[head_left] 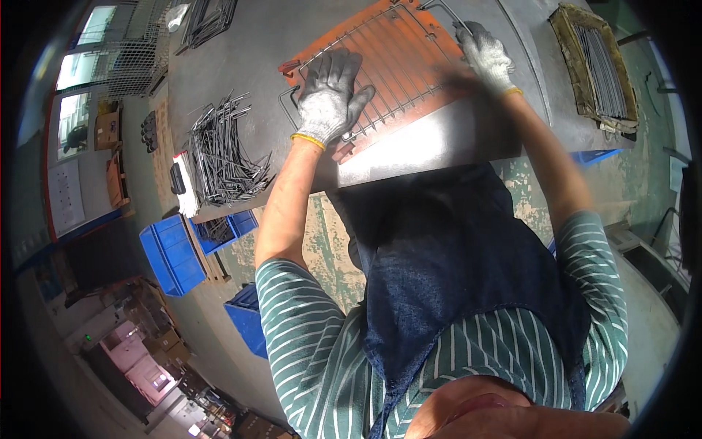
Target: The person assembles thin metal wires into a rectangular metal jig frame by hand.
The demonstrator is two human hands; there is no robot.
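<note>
A wire rack [395, 102] of parallel metal rods lies on an orange board [351, 45] on the grey metal table. My left hand [327, 99], in a grey-and-white work glove with a yellow cuff, rests flat over the rack's left part with its fingers stretched out. At the far right corner of the board, my right hand [485, 57], gloved alike, has its fingers closed on a bent metal rod [444, 9]. The rod reaches toward the rack's far end; the fingertips are partly hidden. A wire loop [287, 104] sticks out at the rack's left side.
A heap of bent metal rods [225, 154] lies left on the table [252, 62], beside a white glove [186, 186]. More wire pieces [208, 23] lie far left. A worn tray [561, 33] of straight rods stands right. Blue bins [172, 254] sit below the table's left edge.
</note>
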